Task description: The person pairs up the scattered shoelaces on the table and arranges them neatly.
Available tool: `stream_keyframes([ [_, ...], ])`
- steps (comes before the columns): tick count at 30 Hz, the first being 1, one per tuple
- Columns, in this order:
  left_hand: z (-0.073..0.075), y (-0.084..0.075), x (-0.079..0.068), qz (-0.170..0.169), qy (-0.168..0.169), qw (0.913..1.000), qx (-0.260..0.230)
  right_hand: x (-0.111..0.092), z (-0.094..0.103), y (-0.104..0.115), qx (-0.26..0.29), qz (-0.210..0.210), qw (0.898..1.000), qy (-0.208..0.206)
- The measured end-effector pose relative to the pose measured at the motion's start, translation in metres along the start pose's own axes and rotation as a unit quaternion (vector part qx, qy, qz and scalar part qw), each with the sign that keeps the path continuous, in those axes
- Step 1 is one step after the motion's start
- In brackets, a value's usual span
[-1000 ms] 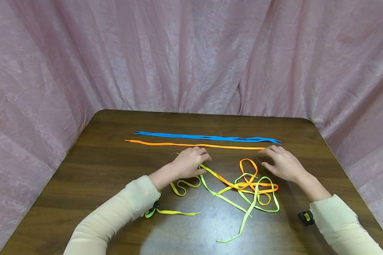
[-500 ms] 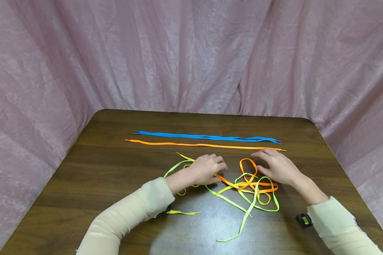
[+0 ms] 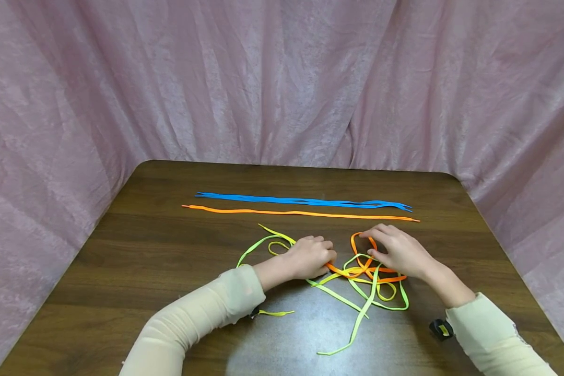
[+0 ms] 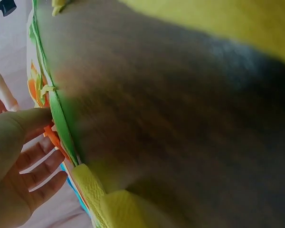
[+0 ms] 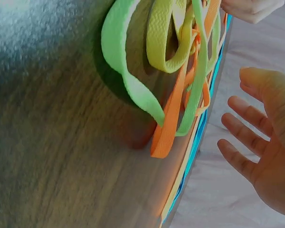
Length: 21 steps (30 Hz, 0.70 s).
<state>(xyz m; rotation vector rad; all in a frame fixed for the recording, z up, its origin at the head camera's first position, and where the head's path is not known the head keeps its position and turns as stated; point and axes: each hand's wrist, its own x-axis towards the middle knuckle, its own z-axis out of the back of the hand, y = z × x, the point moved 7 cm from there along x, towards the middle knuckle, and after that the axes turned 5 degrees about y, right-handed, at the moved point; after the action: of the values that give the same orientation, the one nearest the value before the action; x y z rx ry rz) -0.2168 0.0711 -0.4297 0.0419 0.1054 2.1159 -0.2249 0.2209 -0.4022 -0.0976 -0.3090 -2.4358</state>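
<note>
The left hand (image 3: 308, 257) is at the orange lace (image 3: 341, 272), tangled with yellow lace (image 5: 157, 54) and green lace (image 5: 114, 45); whether fingers pinch it, I cannot tell. The right hand (image 3: 400, 251) is above them; only its wrist view shows clearly spread fingers.

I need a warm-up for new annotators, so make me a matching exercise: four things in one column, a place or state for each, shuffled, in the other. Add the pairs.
1. Blue laces
2. Straight orange lace
3. Right hand
4. Curtain

A. Close to an orange loop of the tangle
B. Pink, behind the table
C. Stretched out nearest the table's far edge
D. A single strand between the farthest row and the tangle

Pairs: 1-C, 2-D, 3-A, 4-B
</note>
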Motion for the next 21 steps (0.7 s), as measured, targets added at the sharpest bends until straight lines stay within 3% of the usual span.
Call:
stream_keyframes([
  [4, 0.001, -0.001, 0.000, 0.002, -0.026, 0.9996, 0.007, 0.000, -0.001, 0.005, 0.012, 0.017, 1.000, -0.004],
  [12, 0.006, 0.003, -0.004, 0.010, -0.036, 0.9992, -0.018, 0.002, -0.004, 0.017, 0.022, 0.040, 0.999, -0.010],
  [21, 0.020, 0.008, -0.013, 0.023, -0.066, 0.9963, -0.051, 0.005, -0.014, 0.031, 0.050, 0.036, 0.998, 0.024],
])
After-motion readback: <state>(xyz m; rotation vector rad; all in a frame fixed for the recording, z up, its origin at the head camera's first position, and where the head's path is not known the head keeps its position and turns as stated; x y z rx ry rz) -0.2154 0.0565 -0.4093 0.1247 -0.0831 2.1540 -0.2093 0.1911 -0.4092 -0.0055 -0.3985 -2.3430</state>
